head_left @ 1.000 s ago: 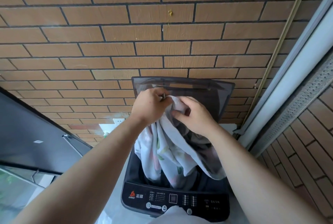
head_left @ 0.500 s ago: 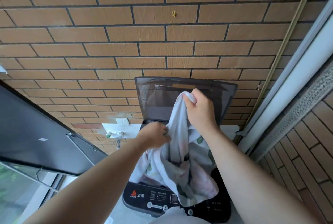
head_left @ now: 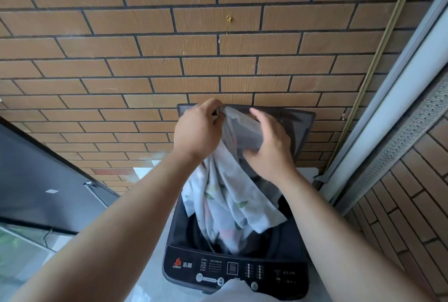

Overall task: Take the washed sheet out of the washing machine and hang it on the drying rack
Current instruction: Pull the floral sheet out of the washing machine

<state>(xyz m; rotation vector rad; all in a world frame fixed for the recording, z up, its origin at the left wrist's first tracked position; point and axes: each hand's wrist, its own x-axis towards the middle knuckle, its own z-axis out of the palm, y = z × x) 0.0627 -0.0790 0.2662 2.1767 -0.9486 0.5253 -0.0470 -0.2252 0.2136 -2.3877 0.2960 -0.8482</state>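
A white sheet (head_left: 225,204) with a leaf print hangs out of the open top-loading washing machine (head_left: 232,270). My left hand (head_left: 196,129) pinches the sheet's upper edge high above the drum. My right hand (head_left: 269,146) grips the cloth a little lower, to the right. The sheet's lower end still trails down into the drum. The machine's dark lid (head_left: 300,129) stands raised behind both hands. No drying rack is in view.
A brick wall (head_left: 218,47) rises straight behind the machine. A dark open window pane (head_left: 36,180) juts in at the left. A white and grey door frame (head_left: 397,97) runs along the right, beside more brick.
My left hand has risen from beside the drum to the top of the sheet. My right hand has dropped from the top to a lower hold. More sheet hangs clear of the drum.
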